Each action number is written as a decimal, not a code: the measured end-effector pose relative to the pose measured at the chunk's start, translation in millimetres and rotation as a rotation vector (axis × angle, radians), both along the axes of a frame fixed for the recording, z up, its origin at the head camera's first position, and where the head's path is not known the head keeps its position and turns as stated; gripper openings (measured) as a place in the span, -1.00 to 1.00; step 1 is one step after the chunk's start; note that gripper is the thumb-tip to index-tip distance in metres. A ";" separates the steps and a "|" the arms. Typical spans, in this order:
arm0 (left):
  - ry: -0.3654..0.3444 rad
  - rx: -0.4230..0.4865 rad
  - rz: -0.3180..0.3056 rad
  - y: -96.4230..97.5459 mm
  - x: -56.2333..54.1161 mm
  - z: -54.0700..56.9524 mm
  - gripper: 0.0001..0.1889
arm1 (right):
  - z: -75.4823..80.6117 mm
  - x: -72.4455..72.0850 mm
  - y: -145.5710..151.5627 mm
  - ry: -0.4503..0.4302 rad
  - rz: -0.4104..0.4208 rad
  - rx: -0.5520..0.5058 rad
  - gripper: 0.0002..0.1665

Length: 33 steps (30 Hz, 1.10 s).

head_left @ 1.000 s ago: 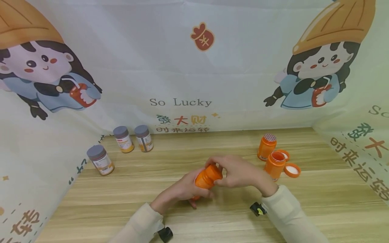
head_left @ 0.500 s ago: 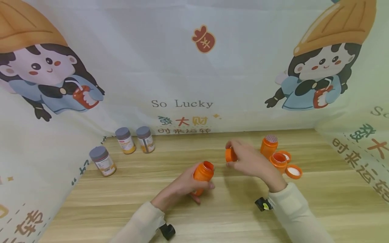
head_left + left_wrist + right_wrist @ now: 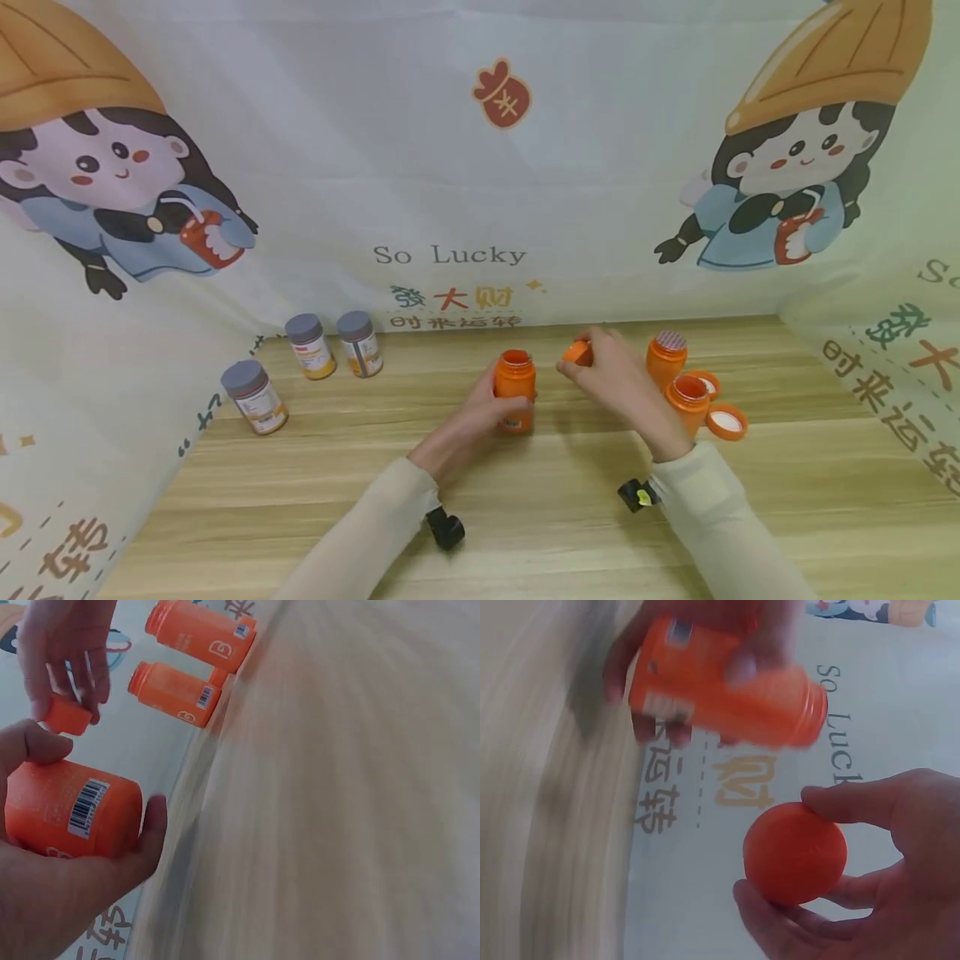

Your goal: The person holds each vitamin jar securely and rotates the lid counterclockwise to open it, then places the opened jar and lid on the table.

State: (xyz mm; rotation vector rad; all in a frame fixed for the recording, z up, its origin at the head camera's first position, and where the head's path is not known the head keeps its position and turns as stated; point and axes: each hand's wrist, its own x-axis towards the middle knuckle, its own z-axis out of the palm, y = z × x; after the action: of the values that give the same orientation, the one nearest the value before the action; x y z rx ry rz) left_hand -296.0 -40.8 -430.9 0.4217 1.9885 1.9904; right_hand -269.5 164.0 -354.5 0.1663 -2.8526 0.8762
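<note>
My left hand grips an orange bottle with its mouth uncovered; in the left wrist view the thumb and fingers wrap its body, and a barcode faces the camera. To the right, my right hand pinches an orange screw cap by its edge. The right wrist view shows the cap's round face between thumb and fingers, apart from the bottle. Right of that hand stand two more orange bottles, one with a patterned seal on top and one with an open mouth.
Two orange caps lie beside those bottles, the nearer cap showing its white inside. Several white-and-yellow jars with grey lids, such as the front one, stand at the left on the wooden table. A printed cloth hangs behind.
The cap has come off the bottle in my left hand and moved away to the right. The left hand has then carried the bottle forward and turned it more upright.
</note>
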 end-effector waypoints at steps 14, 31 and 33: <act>0.135 -0.099 0.143 46.6 -33.5 -10.1 -0.31 | -21.4 -14.7 6.8 0.061 -0.080 -0.047 -0.46; 0.160 -0.214 0.224 65.3 -42.2 -12.3 -0.24 | -42.9 -26.8 14.8 0.013 -0.080 0.043 -0.53; 0.166 -0.239 0.231 66.4 -41.7 -12.2 -0.20 | -46.5 -27.4 16.8 -0.038 -0.079 0.072 -0.53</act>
State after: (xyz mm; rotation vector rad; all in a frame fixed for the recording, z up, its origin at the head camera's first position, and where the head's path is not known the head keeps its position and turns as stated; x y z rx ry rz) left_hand -337.7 25.6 -443.1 0.3215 2.4429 1.8635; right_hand -297.0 180.7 -400.9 0.0448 -2.9050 0.7696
